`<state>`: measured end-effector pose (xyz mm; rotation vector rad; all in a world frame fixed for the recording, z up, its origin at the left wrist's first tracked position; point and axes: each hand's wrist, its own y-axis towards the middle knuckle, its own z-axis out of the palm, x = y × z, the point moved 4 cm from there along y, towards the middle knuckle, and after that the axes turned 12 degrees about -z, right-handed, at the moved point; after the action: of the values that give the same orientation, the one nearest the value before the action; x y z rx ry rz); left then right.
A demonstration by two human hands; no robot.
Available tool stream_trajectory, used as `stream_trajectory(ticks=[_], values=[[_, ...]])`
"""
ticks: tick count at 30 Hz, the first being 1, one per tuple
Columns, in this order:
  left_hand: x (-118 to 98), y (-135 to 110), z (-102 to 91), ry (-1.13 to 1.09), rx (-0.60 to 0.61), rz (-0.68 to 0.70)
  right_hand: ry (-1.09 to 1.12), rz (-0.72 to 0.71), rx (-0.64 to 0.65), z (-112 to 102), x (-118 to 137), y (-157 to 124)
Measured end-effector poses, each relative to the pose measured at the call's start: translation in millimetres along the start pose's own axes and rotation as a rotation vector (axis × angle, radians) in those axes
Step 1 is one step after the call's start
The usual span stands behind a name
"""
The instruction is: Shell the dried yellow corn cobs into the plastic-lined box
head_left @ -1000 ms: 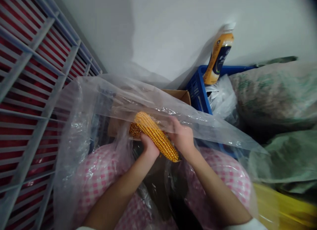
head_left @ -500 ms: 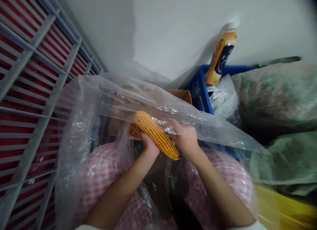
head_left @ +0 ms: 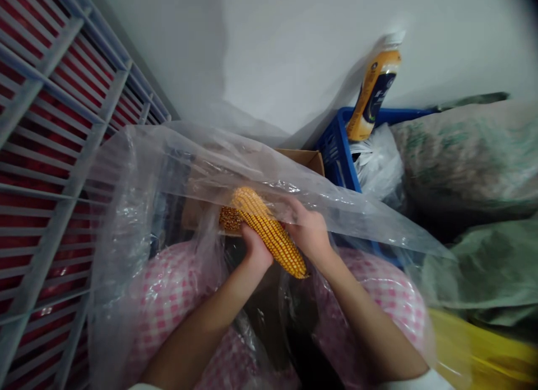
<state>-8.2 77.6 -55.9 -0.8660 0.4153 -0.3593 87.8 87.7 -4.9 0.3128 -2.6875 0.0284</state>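
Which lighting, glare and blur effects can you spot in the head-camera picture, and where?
Head view, centre: glare streaks the clear plastic, while rows of kernels on the corn cob look fairly distinct; head view, top right: a shadow falls on the pale wall left of the bottle, and the corner darkens; head view, lower right: the yellow material looks blurred.

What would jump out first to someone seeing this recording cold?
Probably the bright yellow corn cob at the centre, held in the left hand, its upper end seen through clear plastic. Next, the orange bottle at upper right, by the blue crate. A slatted panel with red behind it fills the left side.
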Motion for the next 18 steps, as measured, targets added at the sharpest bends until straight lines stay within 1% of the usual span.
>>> stream_trajectory(ticks=[6,10,13,15,18], values=[[-4,-1,-3.8,-0.058,-0.046,0.042,0.207,0.025,-0.077,11,9,-5],[-3,-7,-5.6,-0.04,-0.08,0.024,0.337,0.068,-0.112,16,13,-8],[-3,-9,-5.6,-0.037,-0.076,0.034,0.436,0.085,-0.148,17,11,-7],[-4,-7,-4.7,-0.036,-0.071,0.039,0.544,0.082,-0.197,17,8,-3],[-8,-3,-2.3,-0.018,-0.066,0.036,0.781,0.105,-0.253,22,-2,3]])
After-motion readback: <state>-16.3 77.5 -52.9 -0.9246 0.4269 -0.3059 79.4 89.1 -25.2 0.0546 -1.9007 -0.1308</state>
